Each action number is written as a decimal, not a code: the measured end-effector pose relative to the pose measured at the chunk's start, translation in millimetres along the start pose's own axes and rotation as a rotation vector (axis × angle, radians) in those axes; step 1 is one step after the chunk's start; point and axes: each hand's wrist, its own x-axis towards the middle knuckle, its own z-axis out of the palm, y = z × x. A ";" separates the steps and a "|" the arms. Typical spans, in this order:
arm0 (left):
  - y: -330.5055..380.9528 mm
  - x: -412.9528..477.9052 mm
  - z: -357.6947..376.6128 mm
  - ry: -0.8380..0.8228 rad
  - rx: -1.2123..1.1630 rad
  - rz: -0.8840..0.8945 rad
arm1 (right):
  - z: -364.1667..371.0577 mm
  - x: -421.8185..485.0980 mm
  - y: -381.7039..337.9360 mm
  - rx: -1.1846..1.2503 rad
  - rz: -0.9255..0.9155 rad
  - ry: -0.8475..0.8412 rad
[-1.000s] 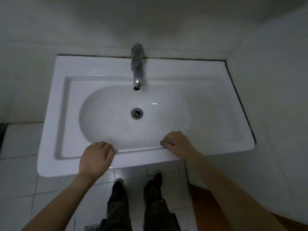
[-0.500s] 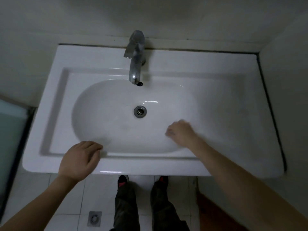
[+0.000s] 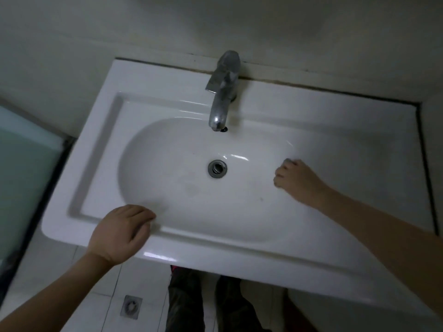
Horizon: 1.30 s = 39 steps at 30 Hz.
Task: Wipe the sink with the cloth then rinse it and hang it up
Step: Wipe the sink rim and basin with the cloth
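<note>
A white ceramic sink (image 3: 100, 149) fills the middle of the head view, with a metal drain (image 3: 217, 168) at the bowl's centre. My right hand (image 3: 298, 182) is inside the bowl on its right slope, fingers closed over a small grey cloth (image 3: 287, 161) of which only a bit shows at my fingertips. Resting on the sink's front rim at the left is my left hand (image 3: 119, 233), fingers loosely curled and holding nothing. No water runs from the chrome tap (image 3: 223, 97) at the back.
Walls close in behind the sink and on its right. A frosted glass panel (image 3: 24, 168) stands at the left. Below the rim are my legs (image 3: 191, 305) and a white tiled floor with a floor drain (image 3: 131, 307).
My right hand has slid with the cloth from the front rim up into the bowl and to its right side. The left hand stays on the front rim. The camera has moved closer.
</note>
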 end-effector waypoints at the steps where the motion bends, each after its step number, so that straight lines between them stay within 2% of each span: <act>1: -0.4 0.1 0.2 -0.006 -0.002 0.003 | 4.2 16.1 12.3 -0.063 -0.003 0.021; 3: -2.0 0.4 1.4 -0.025 -0.013 0.010 | 14.3 39.8 -5.9 0.012 0.151 -0.002; 6: -4.5 1.2 2.1 -0.044 -0.023 -0.011 | 31.6 40.0 -91.8 0.472 0.428 -0.072; 9: -2.8 0.1 1.4 -0.054 -0.023 -0.011 | 3.4 37.9 -157.8 0.965 0.416 -0.169; 11: -1.6 0.6 -1.2 -0.058 -0.028 -0.014 | -22.2 32.5 -169.2 1.222 0.339 -0.246; 13: -1.6 0.1 -1.9 -0.065 -0.037 -0.016 | -32.0 17.8 -149.1 1.206 0.187 -0.297; 15: -2.3 0.6 -2.6 -0.064 -0.041 -0.021 | -19.9 -0.4 -99.0 0.993 0.064 -0.276; 16: -2.0 0.5 -2.6 -0.070 -0.041 -0.023 | -9.6 -3.6 -67.8 0.800 0.015 -0.215; 18: -0.1 -0.2 -2.8 -0.074 -0.040 -0.030 | 6.2 10.3 -16.1 0.368 0.007 -0.126; 20: 0.6 -0.1 -3.0 -0.070 -0.041 -0.039 | 19.7 38.1 -4.3 0.185 0.111 -0.086; 21: 0.6 0.1 -3.1 -0.075 -0.043 -0.041 | 19.8 50.8 -19.1 0.219 0.213 -0.082; 23: 0.3 0.1 -2.4 -0.079 -0.047 -0.043 | 20.3 62.4 -70.7 0.482 0.408 -0.091; 24: 0.1 -0.1 -2.7 -0.079 -0.048 -0.048 | 20.1 61.7 -103.1 0.631 0.443 -0.092; 27: 0.6 -0.9 -3.0 -0.087 -0.051 -0.061 | -11.7 59.3 -181.1 1.218 0.371 -0.182; 29: 1.1 -1.2 -4.1 -0.084 -0.053 -0.065 | -39.4 59.9 -195.2 1.408 0.300 -0.249; 34: 1.2 -1.1 -5.0 -0.071 -0.073 -0.053 | -63.6 3.5 -154.0 1.267 0.147 -0.243; 39: 1.5 -0.2 -2.3 -0.029 -0.082 -0.032 | -36.7 -14.7 -107.0 1.137 0.206 -0.275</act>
